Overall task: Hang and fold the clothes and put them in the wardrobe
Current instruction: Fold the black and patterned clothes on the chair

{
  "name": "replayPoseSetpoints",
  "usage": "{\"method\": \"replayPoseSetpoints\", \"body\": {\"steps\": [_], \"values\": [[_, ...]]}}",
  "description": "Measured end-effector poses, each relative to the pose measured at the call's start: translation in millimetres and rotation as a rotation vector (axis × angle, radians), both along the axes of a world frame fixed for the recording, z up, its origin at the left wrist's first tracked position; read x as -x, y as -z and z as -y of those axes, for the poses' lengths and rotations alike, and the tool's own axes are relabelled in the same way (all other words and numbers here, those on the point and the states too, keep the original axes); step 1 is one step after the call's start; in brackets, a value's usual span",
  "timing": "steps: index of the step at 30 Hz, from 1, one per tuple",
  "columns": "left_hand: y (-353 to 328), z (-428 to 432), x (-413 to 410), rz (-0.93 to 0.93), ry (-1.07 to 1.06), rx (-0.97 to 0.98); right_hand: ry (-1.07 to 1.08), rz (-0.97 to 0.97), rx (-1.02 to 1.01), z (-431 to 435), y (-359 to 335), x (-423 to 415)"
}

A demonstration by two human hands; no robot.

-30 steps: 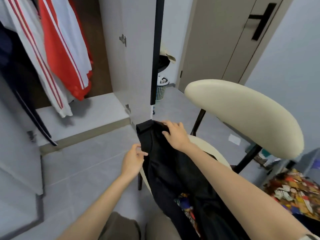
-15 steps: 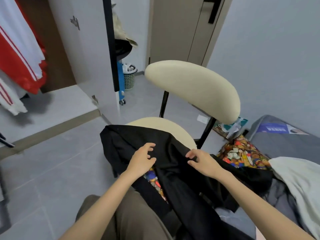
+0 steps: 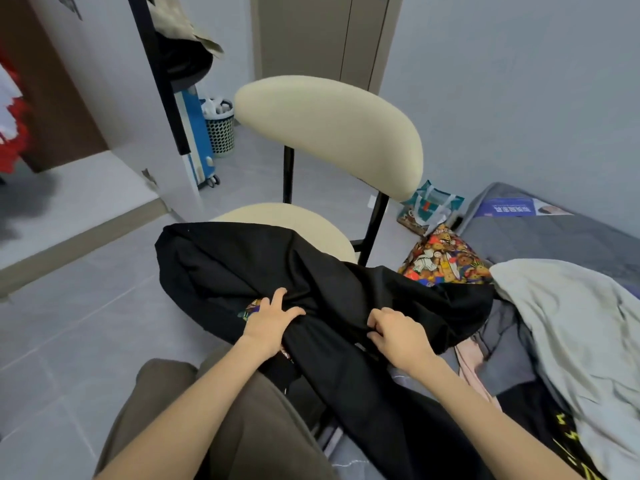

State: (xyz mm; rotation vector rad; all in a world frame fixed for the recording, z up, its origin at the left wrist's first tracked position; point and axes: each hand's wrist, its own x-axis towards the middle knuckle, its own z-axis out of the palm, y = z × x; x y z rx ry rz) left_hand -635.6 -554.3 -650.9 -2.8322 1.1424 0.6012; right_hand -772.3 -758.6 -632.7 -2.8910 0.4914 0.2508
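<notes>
The person wears trousers (image 3: 242,427) of plain, matte olive-brown cloth, which covers the lap and both thighs, with soft creases and a rounded fold over the left knee (image 3: 162,375). The left forearm (image 3: 194,410) and the right forearm (image 3: 485,420) are bare from the wrist down to the bottom edge of the view. The left grip (image 3: 270,320) and the right grip (image 3: 398,337) are bare hands.

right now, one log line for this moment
left hand: grips black garment | right hand: grips it | garment: partly on chair seat

Both hands (image 3: 266,323) (image 3: 398,336) apparently bunch black garment (image 3: 259,258) over chair (image 3: 329,129).
</notes>
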Motion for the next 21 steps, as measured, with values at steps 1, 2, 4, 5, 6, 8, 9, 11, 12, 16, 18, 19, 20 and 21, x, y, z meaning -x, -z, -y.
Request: {"method": "replayPoseSetpoints", "body": {"steps": [1,2,4,5,6,8,9,11,12,16,18,19,20,21], "values": [[-1.5,1.0,-2.9,0.024,-0.003,0.016,-0.002,0.037,-0.017,2.5,-3.9,-2.7],[-2.6,1.5,-6.7,0.051,-0.004,0.035,-0.005,0.083,-0.034,4.5,-8.7,-5.6],[-4.4,1.1,-15.3,0.075,0.005,0.087,-0.004,0.214,-0.08,7.3,-22.3,-12.2],[-5.5,-0.2,-19.8,0.057,-0.006,0.135,-0.004,0.292,-0.102,8.6,-30.7,-16.5],[-7.7,-1.8,-24.3,0.033,-0.036,0.2,-0.004,0.37,-0.125,10.4,-39.8,-21.5],[-16.1,-5.1,-34.7,0.002,-0.115,0.374,0.007,0.498,-0.175,12.9,-59.5,-35.2],[-22.9,-5.6,-41.4,0.006,-0.145,0.466,0.018,0.547,-0.201,13.4,-69.2,-44.2],[-42.3,-5.7,-57.8,0.024,-0.203,0.645,0.028,0.631,-0.24,13.3,-86.8,-67.3],[-53.5,-6.1,-67.5,0.042,-0.235,0.725,0.022,0.671,-0.263,12.3,-95.3,-80.7],[-94.4,-14.9,-110.4,0.092,-0.448,0.989,-0.015,0.886,-0.4,3.5,-124.4,-143.3],[-107.9,-24.1,-130.2,0.091,-0.548,1.099,-0.032,0.931,-0.427,-4.0,-130.3,-173.8],[-112.2,-29.0,-139.1,0.121,-0.586,1.11,-0.049,0.898,-0.436,-7.5,-129.2,-186.7],[-114.0,-33.7,-147.2,0.144,-0.621,1.106,-0.074,0.82,-0.445,-11.0,-125.0,-197.3],[-113.7,-37.9,-154.0,0.145,-0.656,1.098,-0.099,0.705,-0.457,-14.1,-118.0,-205.3]]}}
